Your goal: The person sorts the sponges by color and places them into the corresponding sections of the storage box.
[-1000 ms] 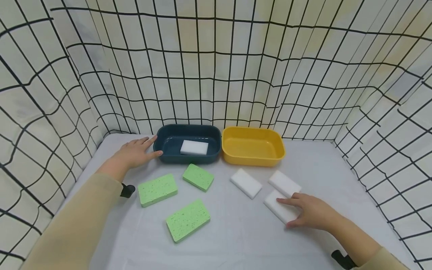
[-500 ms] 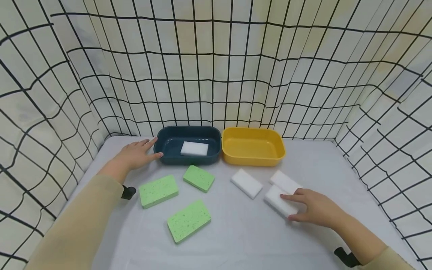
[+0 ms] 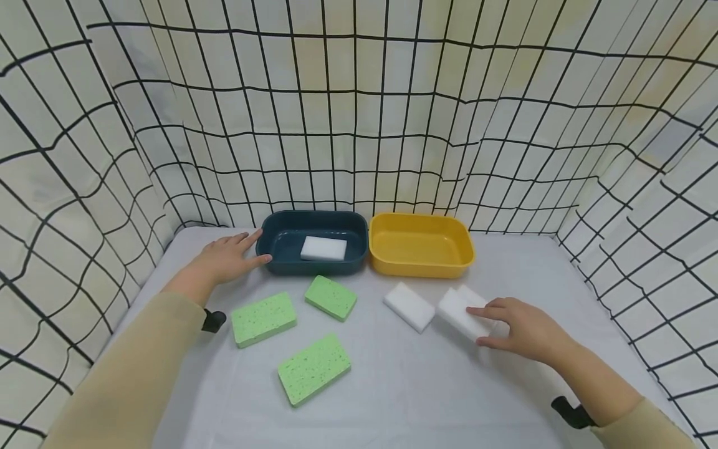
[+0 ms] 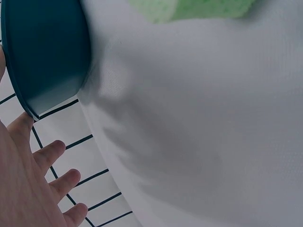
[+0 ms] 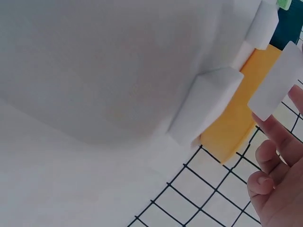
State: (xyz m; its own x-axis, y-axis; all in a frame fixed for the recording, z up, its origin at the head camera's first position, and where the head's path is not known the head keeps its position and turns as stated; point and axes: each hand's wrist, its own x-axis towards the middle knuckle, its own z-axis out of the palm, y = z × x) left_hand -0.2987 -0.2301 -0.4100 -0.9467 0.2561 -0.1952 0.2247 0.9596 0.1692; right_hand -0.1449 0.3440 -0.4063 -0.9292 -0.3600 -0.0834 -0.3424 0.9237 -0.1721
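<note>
My right hand (image 3: 524,330) pinches a white sponge (image 3: 457,315) between thumb and fingers. The right wrist view shows this held sponge (image 5: 277,82) raised off the cloth. Behind it in the head view, partly hidden, lies another white sponge (image 3: 477,294), with a third white sponge (image 3: 409,307) to the left. My left hand (image 3: 224,257) has its fingers spread, and touches the left end of a dark blue tub (image 3: 314,268) with thumb and index finger. One white sponge (image 3: 323,248) lies inside that tub.
A yellow tub (image 3: 417,269) stands right beside the blue one. Three green sponges lie on the white cloth: one left (image 3: 263,319), a smaller one (image 3: 331,297) close before the blue tub, one nearer (image 3: 314,369). Black wire mesh (image 3: 356,134) encloses the back and sides.
My right hand has taken up the nearer white sponge and moved it forward and upward, over the one behind. The left hand stays at the blue tub.
</note>
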